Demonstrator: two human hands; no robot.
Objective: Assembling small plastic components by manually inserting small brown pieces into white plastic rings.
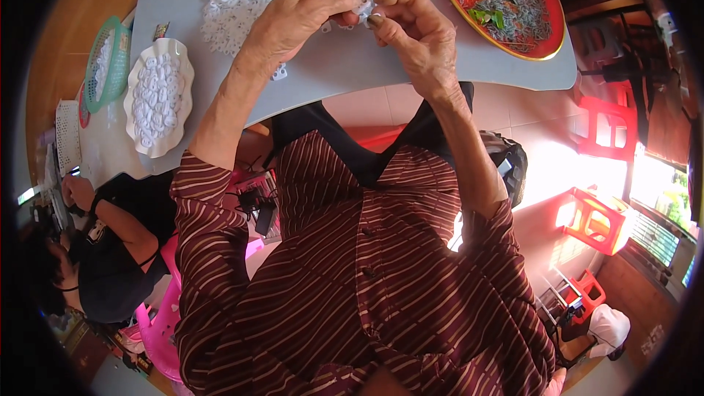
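My left hand (304,15) and my right hand (419,38) meet above the grey table, fingertips pinched on a small white plastic piece (362,10). The fingers cover much of it, so its full shape is hidden. Beyond and left of my left hand spreads a pile of small white plastic pieces (233,0), some with holes. A few more lie on the table under my hands. To the right of my right hand, a red round tray (559,32) with a gold edge holds many thin grey metal parts and several small green pieces.
At the left stand a white wavy-rimmed dish (130,106) full of white pieces and a green mesh basket (119,48). Another person (110,249) sits at the lower left beside a pink chair (163,330). Red plastic stools (598,220) stand on the floor to the right.
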